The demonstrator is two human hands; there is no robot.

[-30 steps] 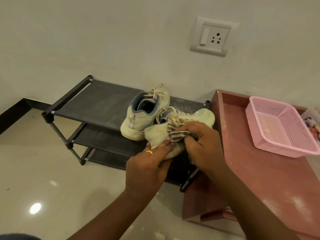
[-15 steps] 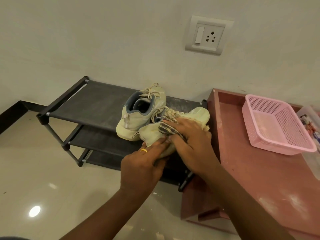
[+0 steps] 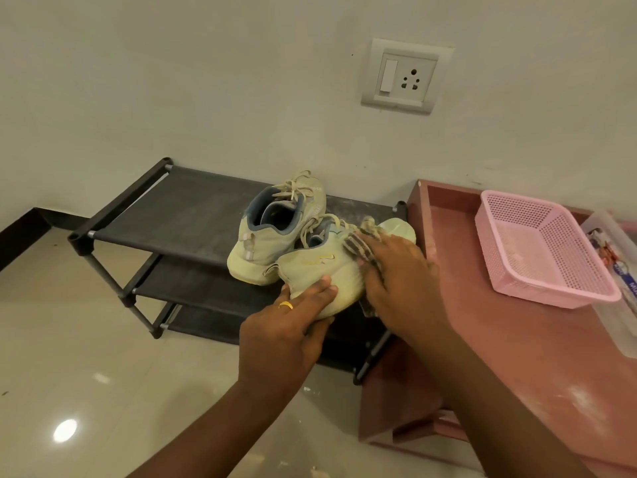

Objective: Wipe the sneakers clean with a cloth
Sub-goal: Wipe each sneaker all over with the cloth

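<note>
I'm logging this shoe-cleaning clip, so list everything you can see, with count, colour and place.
sneakers: 2, pale yellow, on top shelf of rack
cloth: 1, brown striped, on near sneaker, under right hand
rack: 1, black, against wall
table: 1, reddish pink, right of rack
basket: 1, pink, on table
box: 1, clear, right of basket
socket plate: 1, white, on wall
floor: cream tile, under rack
ring: 1, gold, on left hand
hands: 2; left hand holds near sneaker, right hand presses cloth
</note>
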